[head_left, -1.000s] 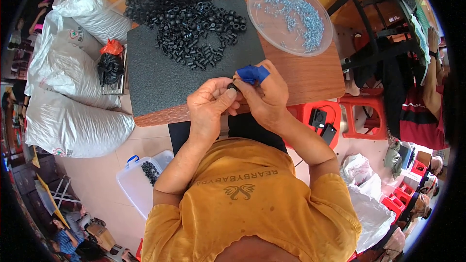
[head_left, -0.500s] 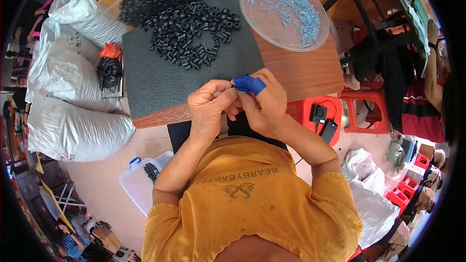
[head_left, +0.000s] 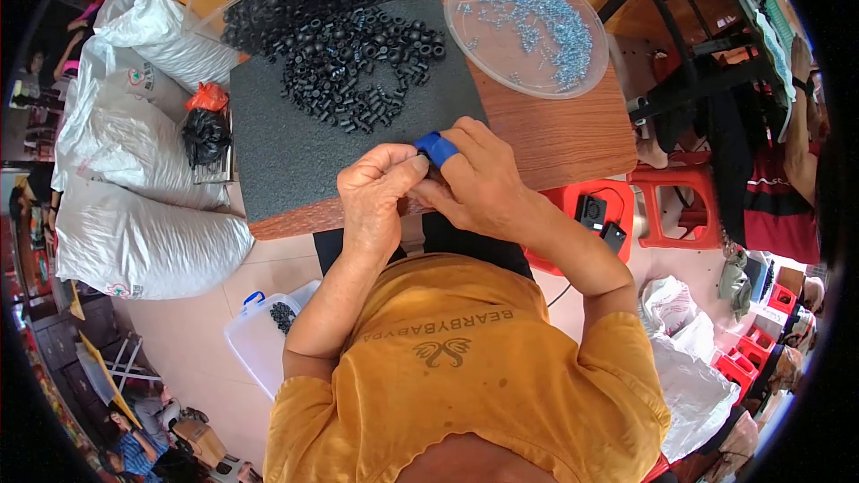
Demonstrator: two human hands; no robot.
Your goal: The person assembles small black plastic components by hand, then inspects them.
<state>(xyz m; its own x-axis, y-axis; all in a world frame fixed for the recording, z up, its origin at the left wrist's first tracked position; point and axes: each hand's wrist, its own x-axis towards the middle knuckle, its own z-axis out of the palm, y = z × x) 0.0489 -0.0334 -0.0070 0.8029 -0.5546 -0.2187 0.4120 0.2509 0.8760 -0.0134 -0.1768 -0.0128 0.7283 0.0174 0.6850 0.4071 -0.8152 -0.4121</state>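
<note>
My left hand [head_left: 374, 183] pinches a small black plastic part [head_left: 422, 155] between thumb and fingers, just over the table's front edge. Against it presses my right hand [head_left: 486, 181], with blue tape [head_left: 436, 148] wrapped round a finger. Its fingers are curled closed, and whatever sits between them is hidden. Beyond my hands, a heap of small black plastic parts [head_left: 344, 72] lies on a dark grey mat [head_left: 268, 156]. To the right, small bluish metal pieces, like tiny springs or screws [head_left: 571, 45], are spread in a round clear plastic tray [head_left: 469, 43].
A clear bin of black parts [head_left: 313, 0] stands at the mat's far edge. White sacks [head_left: 148, 237] fill the left side. Red stools [head_left: 684, 206] stand at right, one bearing small black devices [head_left: 591, 211]. On the floor, lower left, sits a clear box [head_left: 246, 340].
My right hand has turned, its taped finger tipping down and left over the black part. My left hand has shifted slightly left. The heap looks the same.
</note>
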